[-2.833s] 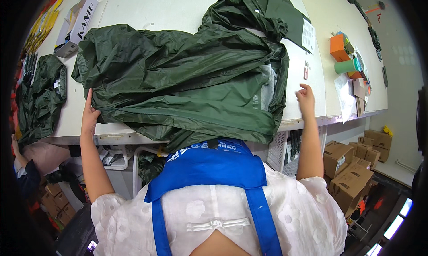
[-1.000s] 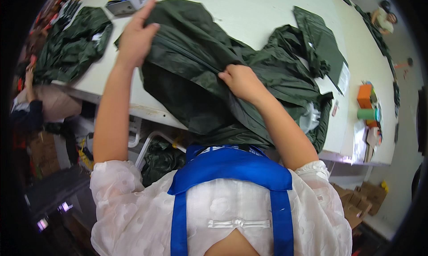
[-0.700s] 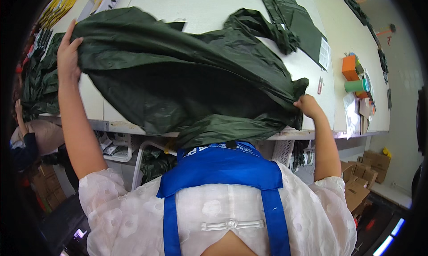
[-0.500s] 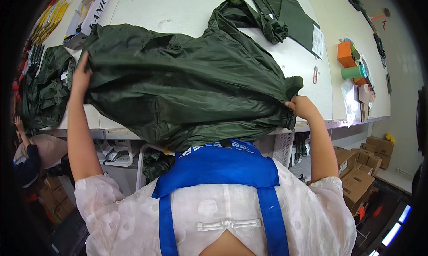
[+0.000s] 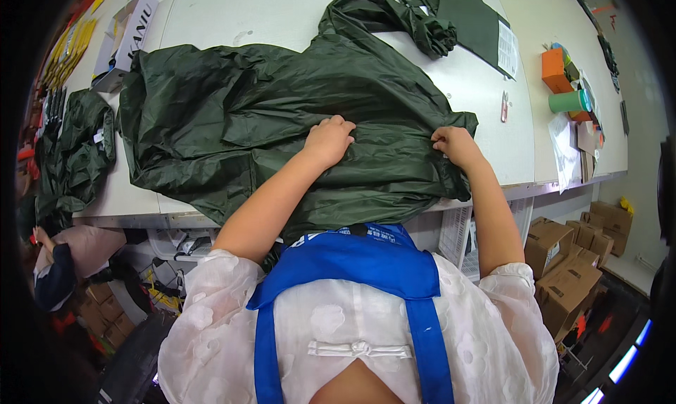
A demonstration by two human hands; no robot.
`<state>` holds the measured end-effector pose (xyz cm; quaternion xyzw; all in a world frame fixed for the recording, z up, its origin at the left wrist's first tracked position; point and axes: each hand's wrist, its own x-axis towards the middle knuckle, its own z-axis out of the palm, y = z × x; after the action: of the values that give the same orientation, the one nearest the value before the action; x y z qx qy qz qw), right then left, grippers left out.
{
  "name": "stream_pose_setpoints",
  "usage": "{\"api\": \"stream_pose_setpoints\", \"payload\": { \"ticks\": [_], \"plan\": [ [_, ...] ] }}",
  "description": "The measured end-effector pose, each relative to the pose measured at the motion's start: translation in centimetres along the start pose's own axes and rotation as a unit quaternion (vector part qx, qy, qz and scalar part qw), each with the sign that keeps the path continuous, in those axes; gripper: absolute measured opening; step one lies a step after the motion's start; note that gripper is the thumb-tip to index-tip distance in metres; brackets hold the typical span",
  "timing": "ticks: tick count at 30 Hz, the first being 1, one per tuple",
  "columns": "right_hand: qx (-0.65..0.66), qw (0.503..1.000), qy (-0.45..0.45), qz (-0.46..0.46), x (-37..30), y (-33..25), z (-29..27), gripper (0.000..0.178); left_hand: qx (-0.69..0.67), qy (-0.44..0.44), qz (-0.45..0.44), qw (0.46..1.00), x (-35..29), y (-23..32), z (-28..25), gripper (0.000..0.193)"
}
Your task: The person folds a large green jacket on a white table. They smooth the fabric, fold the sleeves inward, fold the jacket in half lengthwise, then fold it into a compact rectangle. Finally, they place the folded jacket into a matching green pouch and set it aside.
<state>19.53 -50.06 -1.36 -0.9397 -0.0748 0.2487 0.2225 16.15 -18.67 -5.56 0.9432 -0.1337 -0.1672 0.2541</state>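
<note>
A dark green rain jacket (image 5: 282, 112) lies spread and wrinkled across the table, one sleeve (image 5: 359, 13) bent away toward the far side. On the middle of the cloth rests my left hand (image 5: 329, 142), its fingers stretched forward over the folds without a visible grip. My right hand (image 5: 456, 146) is closed at the jacket's right end, thumb and fingers pinching the fabric near the edge. The jacket's near edge hangs over the table front, against my blue apron (image 5: 345, 263).
Folded green garments (image 5: 472, 24) with a white label lie at the far right, near a red cutter (image 5: 505, 107). A green roll (image 5: 567, 101) and orange box (image 5: 556, 71) stand further right. An open white box (image 5: 130, 41) and another green garment (image 5: 81, 147) lie left. Another person's sleeve (image 5: 56, 274) shows lower left.
My left hand has let go of the jacket's left end and moved right to its middle. My right hand has shifted slightly left and away from me. The jacket's left part has settled flatter.
</note>
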Motion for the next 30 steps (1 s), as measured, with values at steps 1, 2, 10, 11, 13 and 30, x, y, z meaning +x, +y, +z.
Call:
{"api": "stream_pose_setpoints", "payload": {
  "ticks": [1,2,10,11,13,30],
  "plan": [
    [0.027,1.0,0.008,0.0,0.0,0.8,0.4,0.015,-0.002,-0.003,-0.011,1.0,0.3,0.2,0.2,0.025],
    [0.055,0.998,0.017,-0.001,0.0,1.5,0.8,0.015,-0.003,-0.007,-0.022,1.0,0.6,0.3,0.4,0.022],
    [0.022,1.0,-0.02,0.004,2.1,3.5,1.3,0.016,-0.018,-0.077,-0.094,0.992,2.5,0.5,0.0,0.017],
    [0.022,0.999,-0.026,0.0,2.3,3.7,1.3,0.017,-0.014,-0.09,-0.103,0.991,2.7,0.6,0.0,0.017],
    [0.035,0.998,-0.044,0.002,2.5,3.7,0.9,0.017,-0.008,-0.113,-0.122,0.986,3.0,0.8,-0.2,0.018],
    [-0.236,0.963,0.114,0.068,4.4,10.4,-5.1,0.017,0.228,-0.136,-0.191,0.945,-7.2,-6.2,-9.2,0.017]
  ]
}}
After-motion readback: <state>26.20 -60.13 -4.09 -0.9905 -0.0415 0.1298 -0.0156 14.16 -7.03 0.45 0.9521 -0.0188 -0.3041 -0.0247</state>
